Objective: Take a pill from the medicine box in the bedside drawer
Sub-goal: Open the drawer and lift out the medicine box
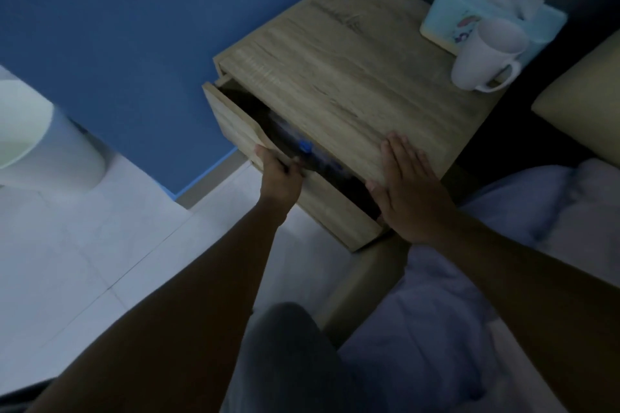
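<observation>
Left hand (280, 174): grips the top edge of the drawer front, fingers (260, 151) curled over the edge and closed on it, thumb side toward the dark gap.
Right hand (407, 189): lies flat on the front corner of the nightstand top, palm down, fingers (401, 147) straight and slightly spread, holding nothing.
Drawer (235, 126): top drawer of the nightstand, partly open; a narrow dark slot shows between its front and the top board.
Medicine box (303, 146): inside the drawer, only a blurred pale shape with a blue spot shows through the slot, just beside the left hand; its form cannot be told.
Pill: cannot be made out.
Nightstand (342, 77): pale wood grain, stands against the blue wall, beside the bed.
Tissue box (446, 15): light blue, at the far right corner of the nightstand top, a white tissue standing out of it.
Mug (483, 54): white, with handle, on the nightstand top just in front of the tissue box, touching or nearly touching it.
Wall (117, 27): blue, left of the nightstand.
Floor (84, 261): pale tiles, below the left arm.
Bin (40, 144): pale round container on the floor at far left, well apart from the nightstand.
Bed (503, 245): light bedding at lower right, under the right arm; a tan cushion edge at far right.
Knee (285, 345): grey cloth, between the two forearms at the bottom.
</observation>
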The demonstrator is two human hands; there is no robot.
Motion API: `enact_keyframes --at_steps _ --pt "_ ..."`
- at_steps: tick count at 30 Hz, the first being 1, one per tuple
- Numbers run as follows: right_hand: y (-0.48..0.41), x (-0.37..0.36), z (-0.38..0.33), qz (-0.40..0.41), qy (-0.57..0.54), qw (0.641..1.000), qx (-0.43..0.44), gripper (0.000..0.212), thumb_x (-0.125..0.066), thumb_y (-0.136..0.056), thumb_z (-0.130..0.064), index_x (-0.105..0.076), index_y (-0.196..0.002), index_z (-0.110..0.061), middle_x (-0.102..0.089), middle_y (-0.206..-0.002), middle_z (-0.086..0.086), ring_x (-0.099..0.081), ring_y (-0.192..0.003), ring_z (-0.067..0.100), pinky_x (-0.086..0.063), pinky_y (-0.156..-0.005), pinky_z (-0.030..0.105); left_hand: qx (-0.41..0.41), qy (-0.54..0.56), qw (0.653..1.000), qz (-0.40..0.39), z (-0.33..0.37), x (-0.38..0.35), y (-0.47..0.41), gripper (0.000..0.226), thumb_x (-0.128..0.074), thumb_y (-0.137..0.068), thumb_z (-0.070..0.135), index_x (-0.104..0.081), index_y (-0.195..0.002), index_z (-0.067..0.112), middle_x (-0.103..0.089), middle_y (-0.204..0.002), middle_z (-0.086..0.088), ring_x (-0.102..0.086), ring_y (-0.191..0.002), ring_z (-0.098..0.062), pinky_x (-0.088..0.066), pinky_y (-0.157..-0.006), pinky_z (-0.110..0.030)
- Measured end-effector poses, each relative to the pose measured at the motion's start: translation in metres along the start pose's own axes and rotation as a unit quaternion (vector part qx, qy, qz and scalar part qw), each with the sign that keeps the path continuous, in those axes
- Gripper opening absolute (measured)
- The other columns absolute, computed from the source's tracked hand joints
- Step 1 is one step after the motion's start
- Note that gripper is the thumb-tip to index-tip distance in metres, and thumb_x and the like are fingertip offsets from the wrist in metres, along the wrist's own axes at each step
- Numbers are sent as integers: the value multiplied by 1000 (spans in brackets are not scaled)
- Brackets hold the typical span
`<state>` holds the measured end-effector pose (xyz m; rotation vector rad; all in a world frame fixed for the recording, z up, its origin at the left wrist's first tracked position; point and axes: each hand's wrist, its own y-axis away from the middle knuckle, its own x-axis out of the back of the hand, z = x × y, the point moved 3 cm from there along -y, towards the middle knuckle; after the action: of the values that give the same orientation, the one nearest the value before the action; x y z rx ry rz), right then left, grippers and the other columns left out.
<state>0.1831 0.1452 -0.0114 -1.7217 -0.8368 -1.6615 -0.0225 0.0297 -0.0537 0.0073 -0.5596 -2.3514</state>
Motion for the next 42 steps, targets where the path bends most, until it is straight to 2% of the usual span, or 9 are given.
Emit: enact_keyframes --at_steps 8,14,21,25,28,32,36,40,42 --pt "1 8 -7 -19 2 1000 -8 75 -28 -99 -48 -14 -155 1 -10 -165 18 -10 -153 31 -5 -122 44 -14 28 999 14 -29 49 42 75 -54 -97 23 -7 -154 31 -48 -141 2 -57 -101 -4 -53 -70 -11" --pt "-1 12 -8 -67 -6 998 -20 74 -28 -101 -46 -4 -156 -1 -1 -166 17 -1 -153 29 -2 -124 45 -1 37 999 27 -47 81 66 75 -54 -97 26 -5 -154 34 -42 -150 0 -50 -119 -12 -48 -93 -33" --pt "-2 9 -3 -109 -10 994 -26 75 -18 -101 -52 4 -157 -6 7 -166 13 5 -153 25 2 -124 43 14 12 999 46 -67 103 77 74 -55 -96 30 -9 -154 33 -43 -149 2 -54 -118 -15 -48 -62 -3" --pt "-2 10 -2 -113 -12 993 -28 75 -18 -102 -52 5 -157 -7 8 -166 12 6 -153 24 3 -124 42 21 -21 998 48 -69 108 82 75 -54 -96 34 -5 -154 33 -39 -153 2 -52 -112 -8 -48 -74 -16" --pt "7 14 -13 -107 -34 991 -79 72 -21 -103 -48 4 -157 -6 7 -166 12 7 -153 26 4 -124 43 6 -51 998 44 -59 105 91 79 -52 -97 34 4 -153 38 -21 -161 4 -39 -139 -22 -42 -100 -34" --pt "38 26 -67 -3 -79 996 -40 67 -39 -102 -33 -14 -156 -3 -9 -165 17 -4 -153 31 -9 -123 52 -161 -125 973 106 -15 105 108 91 -62 -85 48 7 -143 53 -7 -162 13 -10 -143 0 -22 -115 -36" --pt "45 25 -130 1 -160 987 22 66 -37 -100 -37 -16 -157 -12 -12 -166 9 -4 -153 23 -8 -124 47 -188 -282 935 106 12 116 89 91 -60 -88 24 2 -155 28 10 -164 4 9 -150 -17 -8 -119 -45" --pt "31 5 -163 -37 -277 953 -120 74 -40 -100 -44 0 -158 -20 3 -167 2 6 -153 21 -4 -123 44 -211 -352 911 43 38 119 63 73 -49 -95 20 -7 -156 20 -3 -165 -3 2 -151 -19 -6 -121 -43" --pt "25 -6 -165 -27 -314 920 -232 75 -43 -98 -48 -5 -157 -22 -6 -166 6 -8 -152 27 -17 -120 48 -188 -356 915 7 42 121 48 71 -47 -97 20 -8 -156 19 -8 -164 -4 -2 -151 -21 -10 -122 -44"
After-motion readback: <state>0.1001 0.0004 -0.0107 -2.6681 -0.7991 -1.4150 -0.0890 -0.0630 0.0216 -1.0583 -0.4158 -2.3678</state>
